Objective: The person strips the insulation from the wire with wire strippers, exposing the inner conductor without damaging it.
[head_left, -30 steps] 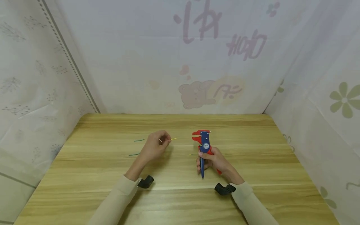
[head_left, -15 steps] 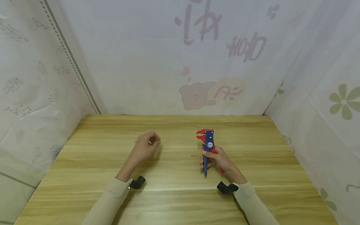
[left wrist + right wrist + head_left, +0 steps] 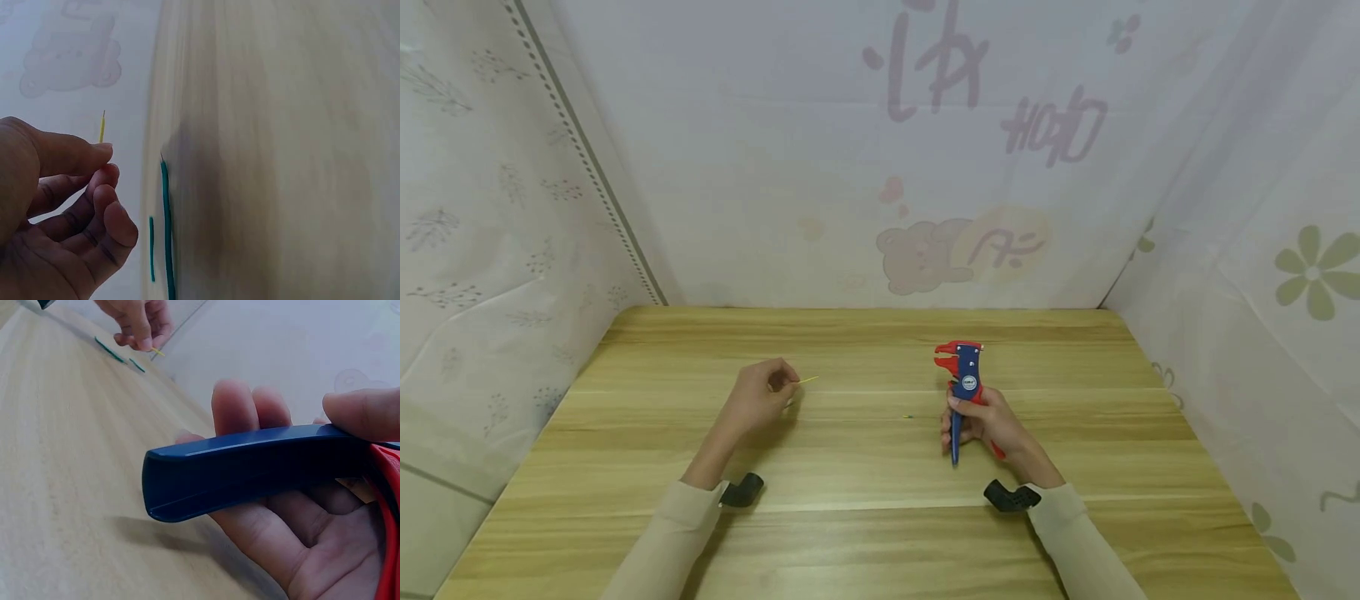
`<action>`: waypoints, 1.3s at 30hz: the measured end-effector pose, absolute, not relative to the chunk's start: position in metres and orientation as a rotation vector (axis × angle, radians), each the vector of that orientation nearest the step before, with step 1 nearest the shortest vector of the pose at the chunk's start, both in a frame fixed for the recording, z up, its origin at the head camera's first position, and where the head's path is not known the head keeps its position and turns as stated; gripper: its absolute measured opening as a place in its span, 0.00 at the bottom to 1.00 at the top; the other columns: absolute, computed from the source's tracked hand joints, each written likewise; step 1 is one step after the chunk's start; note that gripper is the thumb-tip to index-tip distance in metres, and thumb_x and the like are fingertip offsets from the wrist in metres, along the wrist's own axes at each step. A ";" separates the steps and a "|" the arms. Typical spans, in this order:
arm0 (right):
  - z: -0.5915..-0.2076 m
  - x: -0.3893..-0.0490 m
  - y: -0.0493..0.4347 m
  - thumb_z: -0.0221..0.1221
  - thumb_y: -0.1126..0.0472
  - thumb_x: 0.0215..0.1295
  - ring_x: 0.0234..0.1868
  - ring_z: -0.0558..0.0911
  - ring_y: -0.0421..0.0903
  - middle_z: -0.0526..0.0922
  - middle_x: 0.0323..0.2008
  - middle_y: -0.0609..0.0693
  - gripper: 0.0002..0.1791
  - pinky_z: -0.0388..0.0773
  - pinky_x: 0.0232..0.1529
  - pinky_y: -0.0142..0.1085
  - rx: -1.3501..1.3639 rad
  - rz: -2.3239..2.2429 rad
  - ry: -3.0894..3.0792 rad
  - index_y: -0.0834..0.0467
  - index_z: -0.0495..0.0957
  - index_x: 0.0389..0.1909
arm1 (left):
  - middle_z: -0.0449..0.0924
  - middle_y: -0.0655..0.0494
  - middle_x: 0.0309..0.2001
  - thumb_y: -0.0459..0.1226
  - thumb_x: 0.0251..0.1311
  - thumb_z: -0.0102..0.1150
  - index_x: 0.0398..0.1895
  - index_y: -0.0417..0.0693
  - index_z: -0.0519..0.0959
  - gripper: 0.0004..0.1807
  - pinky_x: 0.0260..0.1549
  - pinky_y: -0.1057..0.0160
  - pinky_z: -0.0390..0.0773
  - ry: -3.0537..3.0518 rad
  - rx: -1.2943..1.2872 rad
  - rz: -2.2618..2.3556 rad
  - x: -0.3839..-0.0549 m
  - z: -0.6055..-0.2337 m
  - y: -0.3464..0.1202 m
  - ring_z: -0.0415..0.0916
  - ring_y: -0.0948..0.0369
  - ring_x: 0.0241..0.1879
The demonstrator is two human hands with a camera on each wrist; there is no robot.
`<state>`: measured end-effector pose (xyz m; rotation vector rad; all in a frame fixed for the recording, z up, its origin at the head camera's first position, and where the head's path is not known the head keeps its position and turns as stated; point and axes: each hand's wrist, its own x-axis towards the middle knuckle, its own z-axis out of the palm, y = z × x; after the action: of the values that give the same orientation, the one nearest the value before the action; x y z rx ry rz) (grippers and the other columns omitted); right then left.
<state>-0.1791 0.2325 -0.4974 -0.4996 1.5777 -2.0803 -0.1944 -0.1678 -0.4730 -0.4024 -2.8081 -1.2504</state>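
My left hand (image 3: 756, 398) pinches a thin yellow wire (image 3: 102, 129) between thumb and forefinger. A short bare metal tip shows at the wire's end. In my right hand (image 3: 996, 423) is a red and blue wire stripper (image 3: 968, 367), upright, with its red jaws apart and facing left. My fingers curl round its blue handle (image 3: 250, 450). Two green wires lie on the table below my left hand in the left wrist view: a longer one (image 3: 167, 219) with a bare tip and a shorter one (image 3: 152, 250). In the head view the left hand hides them.
Tiny yellow and green scraps (image 3: 908, 417) lie on the wooden table (image 3: 865, 533) between the hands, left of the wire stripper. Patterned cloth (image 3: 760, 208) hangs along the back and both sides of the table.
My left hand has moved left with the yellow wire, covering the green wires in the head view. My right hand and the wire stripper have shifted slightly to the right.
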 end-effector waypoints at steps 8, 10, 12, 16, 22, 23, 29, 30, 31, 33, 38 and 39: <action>-0.501 -0.181 0.238 0.48 0.63 0.81 0.33 0.90 0.48 0.87 0.33 0.52 0.14 0.88 0.39 0.51 -0.511 -2.085 1.568 0.72 0.65 0.54 | 0.83 0.50 0.34 0.29 0.65 0.62 0.39 0.38 0.83 0.03 0.37 0.64 0.79 -2.853 -0.389 -1.204 -0.192 -0.479 -0.184 0.77 0.58 0.34; -0.502 -0.181 0.239 0.47 0.63 0.82 0.33 0.90 0.48 0.87 0.33 0.51 0.14 0.88 0.39 0.51 -0.514 -2.087 1.569 0.72 0.65 0.55 | 0.83 0.50 0.34 0.29 0.65 0.61 0.40 0.38 0.83 0.04 0.38 0.63 0.79 -2.866 -0.376 -1.201 -0.192 -0.479 -0.188 0.78 0.58 0.35; -0.502 -0.182 0.241 0.47 0.63 0.82 0.33 0.90 0.48 0.87 0.33 0.51 0.14 0.88 0.39 0.51 -0.515 -2.085 1.569 0.72 0.64 0.55 | 0.83 0.49 0.34 0.28 0.65 0.60 0.40 0.37 0.83 0.04 0.38 0.60 0.80 -2.880 -0.361 -1.195 -0.191 -0.479 -0.191 0.78 0.57 0.35; -0.504 -0.183 0.243 0.48 0.62 0.82 0.33 0.90 0.48 0.87 0.33 0.51 0.15 0.88 0.39 0.52 -0.520 -2.080 1.569 0.72 0.64 0.55 | 0.83 0.49 0.34 0.29 0.65 0.60 0.39 0.38 0.83 0.04 0.39 0.57 0.80 -2.913 -0.332 -1.171 -0.190 -0.478 -0.195 0.78 0.56 0.36; -0.504 -0.183 0.245 0.47 0.62 0.82 0.32 0.90 0.48 0.87 0.33 0.51 0.15 0.88 0.39 0.51 -0.507 -2.074 1.578 0.72 0.65 0.54 | 0.83 0.49 0.33 0.29 0.64 0.61 0.37 0.38 0.83 0.03 0.37 0.59 0.78 -2.971 -0.321 -1.132 -0.191 -0.478 -0.198 0.77 0.56 0.34; -0.504 -0.183 0.245 0.47 0.62 0.82 0.32 0.90 0.47 0.87 0.33 0.51 0.15 0.88 0.39 0.51 -0.503 -2.073 1.580 0.72 0.65 0.54 | 0.83 0.49 0.33 0.30 0.64 0.61 0.37 0.38 0.83 0.03 0.37 0.58 0.79 -2.981 -0.321 -1.126 -0.191 -0.477 -0.198 0.77 0.56 0.34; -0.504 -0.184 0.244 0.48 0.62 0.81 0.32 0.89 0.47 0.87 0.33 0.51 0.16 0.88 0.39 0.51 -0.497 -2.067 1.578 0.73 0.64 0.54 | 0.84 0.49 0.34 0.31 0.64 0.64 0.36 0.40 0.83 0.02 0.37 0.57 0.78 -3.022 -0.302 -1.105 -0.192 -0.475 -0.201 0.78 0.56 0.35; -0.504 -0.184 0.244 0.48 0.62 0.81 0.32 0.89 0.47 0.87 0.33 0.51 0.16 0.88 0.39 0.51 -0.500 -2.067 1.576 0.73 0.64 0.54 | 0.84 0.49 0.34 0.31 0.64 0.64 0.36 0.40 0.83 0.02 0.36 0.57 0.78 -3.022 -0.299 -1.107 -0.192 -0.474 -0.202 0.78 0.56 0.35; -0.504 -0.184 0.244 0.48 0.62 0.81 0.32 0.89 0.47 0.87 0.33 0.51 0.15 0.88 0.39 0.51 -0.502 -2.066 1.575 0.73 0.64 0.54 | 0.84 0.49 0.34 0.31 0.64 0.64 0.36 0.40 0.83 0.02 0.36 0.58 0.78 -3.019 -0.291 -1.115 -0.192 -0.474 -0.202 0.78 0.56 0.34; -0.504 -0.184 0.244 0.48 0.62 0.82 0.32 0.89 0.47 0.87 0.33 0.51 0.15 0.88 0.39 0.50 -0.505 -2.066 1.572 0.72 0.65 0.53 | 0.84 0.49 0.34 0.31 0.64 0.64 0.36 0.41 0.83 0.02 0.36 0.60 0.78 -3.009 -0.276 -1.130 -0.193 -0.473 -0.203 0.78 0.56 0.35; -0.503 -0.183 0.243 0.48 0.62 0.81 0.32 0.89 0.47 0.87 0.33 0.51 0.14 0.88 0.39 0.50 -0.505 -2.063 1.569 0.71 0.65 0.53 | 0.84 0.46 0.37 0.31 0.64 0.64 0.38 0.40 0.83 0.03 0.37 0.59 0.78 -2.934 -0.286 -1.137 -0.196 -0.472 -0.204 0.79 0.54 0.38; -0.503 -0.183 0.243 0.48 0.62 0.81 0.32 0.89 0.47 0.87 0.33 0.51 0.14 0.88 0.39 0.50 -0.505 -2.064 1.567 0.71 0.66 0.53 | 0.84 0.46 0.37 0.30 0.64 0.65 0.38 0.39 0.83 0.03 0.38 0.58 0.78 -2.913 -0.289 -1.132 -0.197 -0.472 -0.205 0.79 0.53 0.39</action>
<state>-0.1830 0.2431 -0.5034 -0.5054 1.5675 -2.0637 -0.1967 -0.2045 -0.4722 -0.2888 -2.9130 -1.1324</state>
